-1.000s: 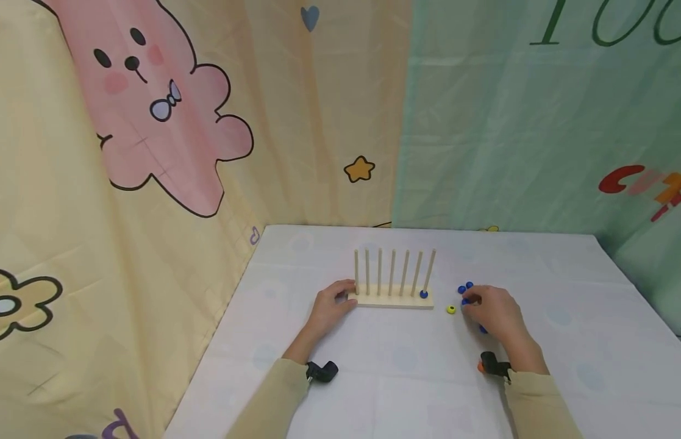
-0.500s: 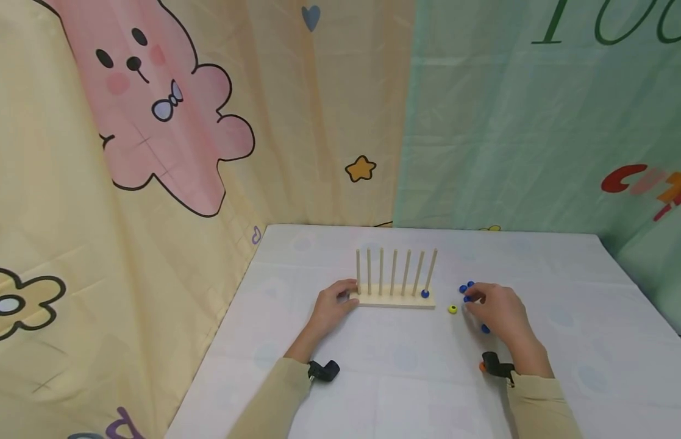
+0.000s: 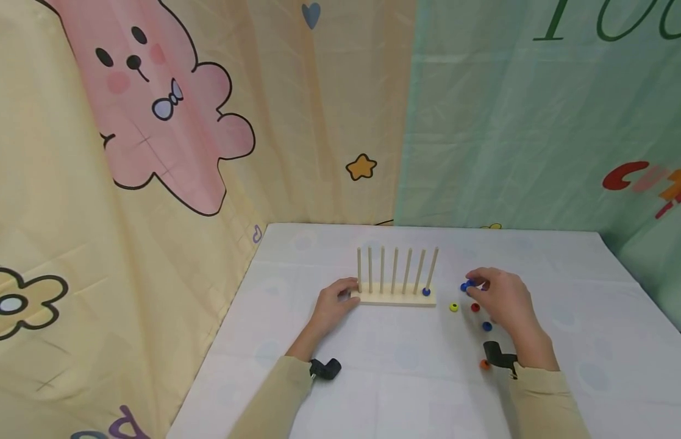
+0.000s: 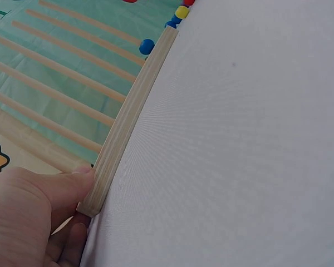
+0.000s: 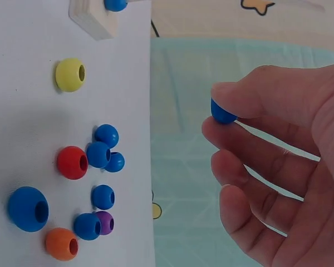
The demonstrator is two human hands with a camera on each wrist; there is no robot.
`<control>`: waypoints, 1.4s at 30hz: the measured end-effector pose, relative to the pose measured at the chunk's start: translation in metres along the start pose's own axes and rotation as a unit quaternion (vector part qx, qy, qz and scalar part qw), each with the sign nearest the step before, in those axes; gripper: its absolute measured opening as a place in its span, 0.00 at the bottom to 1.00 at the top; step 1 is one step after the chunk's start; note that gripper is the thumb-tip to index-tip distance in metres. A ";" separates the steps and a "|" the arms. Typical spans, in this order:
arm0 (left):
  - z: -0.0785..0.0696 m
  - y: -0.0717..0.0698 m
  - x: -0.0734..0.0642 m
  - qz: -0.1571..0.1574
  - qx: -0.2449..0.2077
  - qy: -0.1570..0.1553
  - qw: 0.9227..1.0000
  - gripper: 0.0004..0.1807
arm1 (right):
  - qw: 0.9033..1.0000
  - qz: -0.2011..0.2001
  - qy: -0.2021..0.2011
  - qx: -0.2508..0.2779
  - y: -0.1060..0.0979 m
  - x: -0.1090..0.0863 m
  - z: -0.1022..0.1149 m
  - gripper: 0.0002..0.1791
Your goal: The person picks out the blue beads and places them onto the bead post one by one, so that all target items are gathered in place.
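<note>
A wooden peg stand (image 3: 396, 297) with several upright pegs sits on the table, one blue bead (image 3: 426, 292) low on its rightmost peg. My left hand (image 3: 333, 303) grips the left end of its base, thumb (image 4: 72, 186) on the side facing the left wrist camera. To the right of the stand, my right hand (image 3: 503, 300) pinches a blue bead (image 5: 222, 113) between thumb and index finger, raised off the table. The thumb covers much of that bead. Below this hand lie loose beads: yellow (image 5: 70, 75), red (image 5: 72, 162), orange (image 5: 62, 244), purple (image 5: 106, 222) and several blue (image 5: 28, 208).
White cloth (image 3: 406, 372) covers the table. Behind it hangs a printed curtain, yellow (image 3: 296, 122) on the left and green (image 3: 516, 134) on the right. A black wrist camera (image 3: 325, 369) sits on my left wrist, another (image 3: 499, 355) on the right.
My right hand has risen slightly from the loose beads with the blue bead pinched, uncovering the red bead. My left hand keeps its grip on the stand.
</note>
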State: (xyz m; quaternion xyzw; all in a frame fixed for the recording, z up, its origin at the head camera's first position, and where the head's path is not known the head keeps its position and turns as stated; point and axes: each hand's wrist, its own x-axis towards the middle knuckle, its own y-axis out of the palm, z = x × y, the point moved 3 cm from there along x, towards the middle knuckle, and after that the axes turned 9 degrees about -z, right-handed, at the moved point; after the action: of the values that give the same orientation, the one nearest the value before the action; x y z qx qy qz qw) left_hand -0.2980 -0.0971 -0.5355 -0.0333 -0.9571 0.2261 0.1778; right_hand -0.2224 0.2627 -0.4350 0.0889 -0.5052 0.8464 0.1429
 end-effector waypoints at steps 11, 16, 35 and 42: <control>0.001 0.001 0.001 0.004 0.003 -0.010 1.000 0.17 | 1.000 -0.024 0.001 0.016 -0.012 0.000 0.011 0.16; 0.001 0.001 0.002 0.005 0.003 -0.012 1.000 0.17 | 0.999 -0.049 -0.012 0.016 -0.018 0.001 0.018 0.17; 0.000 0.002 0.000 0.002 0.008 -0.014 1.000 0.17 | 0.995 -0.085 -0.043 0.024 -0.034 0.007 0.038 0.16; -0.001 0.001 -0.001 0.005 0.002 -0.019 1.000 0.17 | 0.994 -0.094 -0.053 0.022 -0.035 0.010 0.044 0.15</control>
State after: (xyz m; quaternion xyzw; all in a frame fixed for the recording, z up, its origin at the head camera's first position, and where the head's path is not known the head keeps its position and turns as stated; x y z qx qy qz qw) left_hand -0.2969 -0.0960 -0.5348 -0.0332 -0.9597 0.2292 0.1590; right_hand -0.2200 0.2412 -0.3821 0.1836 -0.4826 0.8344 0.1927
